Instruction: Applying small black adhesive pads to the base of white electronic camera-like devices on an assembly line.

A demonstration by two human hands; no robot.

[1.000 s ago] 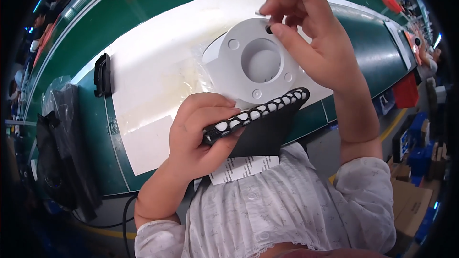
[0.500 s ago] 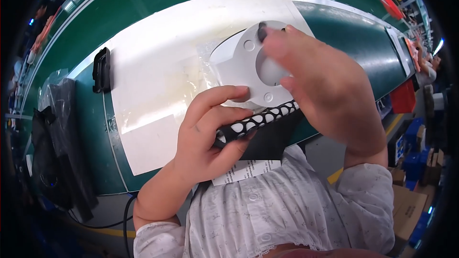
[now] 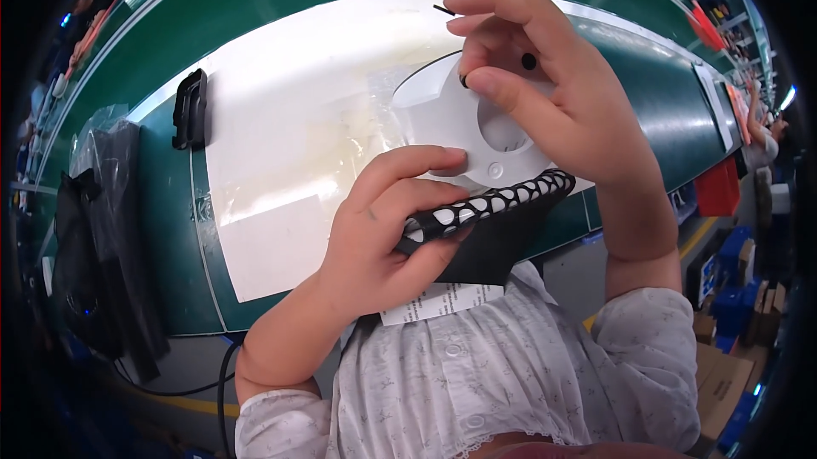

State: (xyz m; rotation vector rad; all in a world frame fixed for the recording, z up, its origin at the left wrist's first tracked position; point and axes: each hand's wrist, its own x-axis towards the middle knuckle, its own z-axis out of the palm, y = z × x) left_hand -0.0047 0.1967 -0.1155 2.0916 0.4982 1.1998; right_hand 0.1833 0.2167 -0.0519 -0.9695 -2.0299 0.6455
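Note:
My left hand (image 3: 374,233) is closed on a white plastic housing (image 3: 442,106) with a large round opening and small round recesses. Its fingers lie on the top face and its thumb is under the black honeycomb-patterned edge (image 3: 502,204). Over the housing's far part, my right hand (image 3: 545,76) pinches a small round black pad (image 3: 464,81) between thumb and a finger. A thin black piece (image 3: 442,10) sticks out at another fingertip of that hand. One round black pad (image 3: 528,61) shows on the housing behind the right fingers.
White board (image 3: 281,119) covers part of the green table (image 3: 170,289). At its left edge stands a black plastic frame (image 3: 190,108); farther left are black items in clear plastic (image 3: 111,229). A printed white label (image 3: 442,302) lies near my body. A red bin (image 3: 717,191) is at right.
My right hand has lifted slightly off the housing and its fingers have spread upward, the pad now pinched. My left hand and the housing have shifted a little to the right.

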